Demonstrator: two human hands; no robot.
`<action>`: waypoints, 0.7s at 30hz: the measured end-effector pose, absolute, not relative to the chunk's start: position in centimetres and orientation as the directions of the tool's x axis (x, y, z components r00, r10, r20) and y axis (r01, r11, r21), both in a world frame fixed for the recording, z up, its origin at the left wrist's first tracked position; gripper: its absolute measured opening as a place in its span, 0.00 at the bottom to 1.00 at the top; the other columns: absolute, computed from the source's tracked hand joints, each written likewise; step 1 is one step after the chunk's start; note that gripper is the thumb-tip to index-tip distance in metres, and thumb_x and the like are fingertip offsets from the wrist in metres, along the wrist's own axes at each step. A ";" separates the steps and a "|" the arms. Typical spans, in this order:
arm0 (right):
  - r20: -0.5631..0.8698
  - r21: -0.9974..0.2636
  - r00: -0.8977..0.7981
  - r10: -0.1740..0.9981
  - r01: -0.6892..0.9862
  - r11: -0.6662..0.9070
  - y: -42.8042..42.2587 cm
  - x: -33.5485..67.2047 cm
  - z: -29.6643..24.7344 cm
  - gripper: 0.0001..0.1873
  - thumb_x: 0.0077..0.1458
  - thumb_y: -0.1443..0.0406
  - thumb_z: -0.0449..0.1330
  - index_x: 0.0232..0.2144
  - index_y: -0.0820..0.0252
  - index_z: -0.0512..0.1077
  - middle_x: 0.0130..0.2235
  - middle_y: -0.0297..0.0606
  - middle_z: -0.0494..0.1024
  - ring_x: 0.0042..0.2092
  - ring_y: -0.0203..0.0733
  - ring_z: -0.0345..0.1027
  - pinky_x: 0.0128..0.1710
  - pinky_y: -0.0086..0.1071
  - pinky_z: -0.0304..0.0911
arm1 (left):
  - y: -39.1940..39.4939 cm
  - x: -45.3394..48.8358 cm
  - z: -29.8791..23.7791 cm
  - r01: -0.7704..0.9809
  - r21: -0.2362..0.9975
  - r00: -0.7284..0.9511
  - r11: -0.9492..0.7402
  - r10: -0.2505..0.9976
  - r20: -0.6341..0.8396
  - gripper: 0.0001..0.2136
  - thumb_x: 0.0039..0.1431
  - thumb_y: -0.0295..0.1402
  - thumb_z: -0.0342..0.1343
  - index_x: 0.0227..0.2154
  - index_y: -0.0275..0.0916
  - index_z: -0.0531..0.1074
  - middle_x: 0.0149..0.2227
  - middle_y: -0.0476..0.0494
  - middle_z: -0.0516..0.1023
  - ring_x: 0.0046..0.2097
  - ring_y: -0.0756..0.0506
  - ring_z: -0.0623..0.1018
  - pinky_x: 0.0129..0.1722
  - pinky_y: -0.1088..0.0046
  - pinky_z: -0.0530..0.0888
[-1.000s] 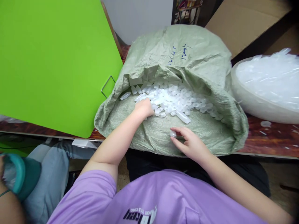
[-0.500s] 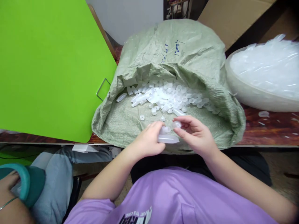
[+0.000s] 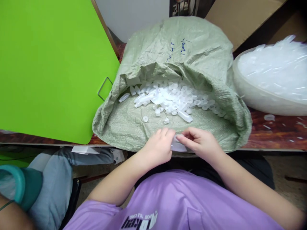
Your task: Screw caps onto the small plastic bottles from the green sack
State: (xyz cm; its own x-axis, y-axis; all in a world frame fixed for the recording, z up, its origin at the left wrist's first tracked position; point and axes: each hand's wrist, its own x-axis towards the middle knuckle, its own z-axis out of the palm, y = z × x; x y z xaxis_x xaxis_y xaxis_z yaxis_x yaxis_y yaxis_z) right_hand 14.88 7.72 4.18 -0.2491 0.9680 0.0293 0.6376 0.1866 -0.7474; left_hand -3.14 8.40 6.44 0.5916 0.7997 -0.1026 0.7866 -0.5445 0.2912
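Note:
A green woven sack lies open on the table edge with a heap of small translucent plastic tubes and caps spilling from its mouth. My left hand is closed around a translucent tube at the sack's front lip. My right hand pinches a small cap against the tube's end. Both hands meet just in front of my purple shirt.
A bright green board leans at the left with a wire clip at its edge. A clear bag or bowl of translucent parts sits at the right. Cardboard stands behind. Another person's knee and teal sleeve are lower left.
My left hand left the heap with a tube and came to the sack's front lip. My right hand brought a cap to it; both hands now press together.

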 end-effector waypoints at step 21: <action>0.114 -0.622 -0.383 0.917 0.692 0.367 8.4 14.7 2.9 0.18 0.60 0.55 0.46 0.36 0.59 0.70 0.36 0.42 0.75 0.39 0.46 0.69 0.39 0.38 0.63 | 8.1 -2.5 4.5 0.859 0.121 0.507 -0.498 0.859 -0.067 0.10 0.54 0.25 0.45 0.41 0.35 0.62 0.38 0.39 0.67 0.39 0.41 0.68 0.37 0.66 0.69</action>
